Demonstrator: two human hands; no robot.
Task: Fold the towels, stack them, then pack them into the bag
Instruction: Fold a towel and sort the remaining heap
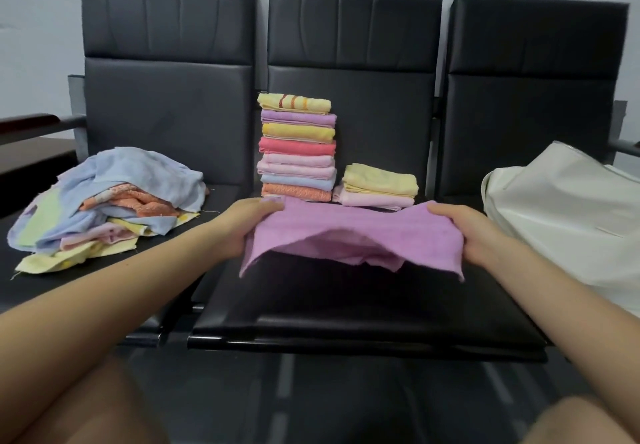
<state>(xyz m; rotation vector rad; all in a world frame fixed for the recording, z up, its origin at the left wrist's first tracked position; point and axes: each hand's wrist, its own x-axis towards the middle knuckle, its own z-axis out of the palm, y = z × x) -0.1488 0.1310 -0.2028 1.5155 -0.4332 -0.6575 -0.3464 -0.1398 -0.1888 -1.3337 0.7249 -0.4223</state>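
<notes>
A purple towel point(353, 235) is held above the middle seat point(346, 308), in front of the tall folded stack point(298, 147). The left hand point(242, 227) and right hand point(460, 228) each grip one end. Matching the edges before creasing would likely help. Right of the stack, the white bag point(568, 208) lies sideways; its contents are hidden.

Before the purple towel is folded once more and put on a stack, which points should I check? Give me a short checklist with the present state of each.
1. Left hand grips one end of the purple towel: ok.
2. Right hand grips the other end: ok.
3. Towel edges aligned: not ok, the front edge sags unevenly.
4. Tall stack upright: ok.
5. Short stack has room on top: ok.
6. White bag open for packing: cannot tell.
</notes>
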